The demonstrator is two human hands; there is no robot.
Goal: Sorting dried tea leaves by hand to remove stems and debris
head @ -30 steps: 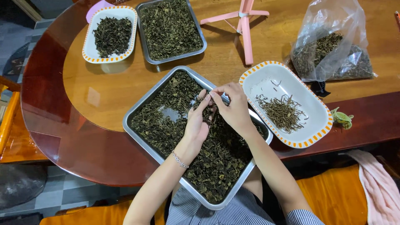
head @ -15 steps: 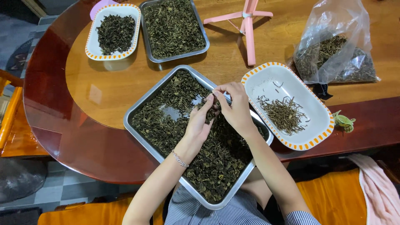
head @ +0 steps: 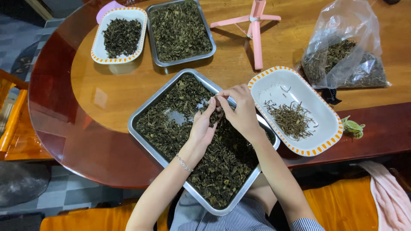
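We saw the left hand (head: 202,127) and the right hand (head: 240,110) meeting fingertip to fingertip, both pinched shut on a small bit of dark dried leaf (head: 216,102) held just above the big rectangular steel tray (head: 143,112) of loose dark green dried leaves. A thin silver bracelet (head: 184,163) circled the left wrist. Just right of the tray sat a white oblong dish with an orange-dashed rim (head: 274,83), holding pale brown stems (head: 292,118). Farther off on the round wooden table (head: 115,92) stood a smaller steel tray (head: 205,53), a second white dish (head: 96,51), a pink folding stand (head: 255,30) and a clear plastic bag (head: 342,47) of dried plant matter. Nothing crowded the hands.
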